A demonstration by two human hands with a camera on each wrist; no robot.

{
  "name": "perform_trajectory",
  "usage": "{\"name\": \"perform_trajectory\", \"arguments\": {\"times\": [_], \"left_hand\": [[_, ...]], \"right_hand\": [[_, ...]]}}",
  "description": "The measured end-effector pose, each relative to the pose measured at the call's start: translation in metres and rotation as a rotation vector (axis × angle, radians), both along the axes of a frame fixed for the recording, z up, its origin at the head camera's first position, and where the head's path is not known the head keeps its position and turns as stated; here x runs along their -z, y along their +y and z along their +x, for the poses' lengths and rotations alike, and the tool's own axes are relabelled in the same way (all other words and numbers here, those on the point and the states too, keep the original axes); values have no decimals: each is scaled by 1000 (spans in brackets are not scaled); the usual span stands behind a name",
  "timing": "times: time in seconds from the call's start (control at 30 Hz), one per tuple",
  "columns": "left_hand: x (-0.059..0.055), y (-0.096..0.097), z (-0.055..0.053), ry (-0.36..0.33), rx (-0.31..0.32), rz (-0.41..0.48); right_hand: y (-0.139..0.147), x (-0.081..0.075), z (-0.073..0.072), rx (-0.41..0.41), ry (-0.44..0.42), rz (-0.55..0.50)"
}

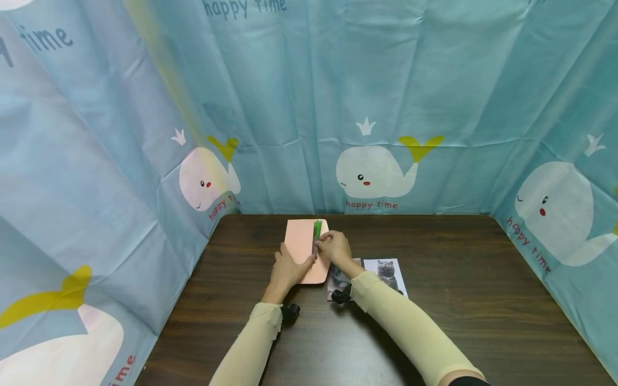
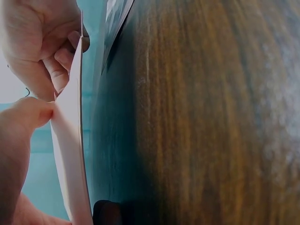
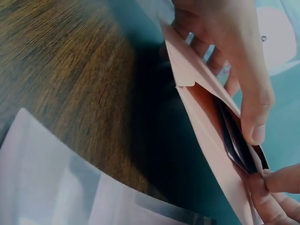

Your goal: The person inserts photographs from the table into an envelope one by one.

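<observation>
My left hand [image 1: 287, 268] grips a pink paper envelope [image 1: 298, 236] by its left side and lower part, thumb across the front. The envelope's opening faces right and gapes in the right wrist view, with dark-edged picture cards [image 3: 232, 140] inside. A green strip of a card [image 1: 317, 229] shows at the opening in the head view. My right hand [image 1: 336, 246] pinches the edge of a card at the opening between thumb and fingers [image 3: 269, 197]. The left thumb [image 3: 255, 112] presses beside the opening. The envelope is tilted up off the table.
Two photos lie on the dark wooden table [image 1: 458, 300], right of the envelope: a grey cat photo [image 1: 386, 273] and another photo [image 1: 338, 279] partly hidden under my right wrist. A blue curtain [image 1: 299, 177] with whales hangs behind the table and along both sides.
</observation>
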State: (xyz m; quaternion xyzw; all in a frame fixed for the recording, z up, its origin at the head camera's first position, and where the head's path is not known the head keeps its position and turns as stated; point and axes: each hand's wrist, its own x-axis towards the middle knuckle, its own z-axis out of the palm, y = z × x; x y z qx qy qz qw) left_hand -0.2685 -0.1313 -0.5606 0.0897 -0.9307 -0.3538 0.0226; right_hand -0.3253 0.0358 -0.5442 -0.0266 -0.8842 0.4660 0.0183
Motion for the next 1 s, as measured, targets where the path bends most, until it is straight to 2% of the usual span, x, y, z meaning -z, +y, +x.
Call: {"name": "perform_trajectory", "arguments": {"times": [0.3,0.77,1.0], "left_hand": [[-3,2,1,3,-6,-5],[-2,1,0,9,-3,-9],[-1,0,1,11,0,-3]], "right_hand": [[-3,1,1,-38,17,-16],[-10,7,-7,-35,-13,8],[9,6,2,-84,101,-57]]}}
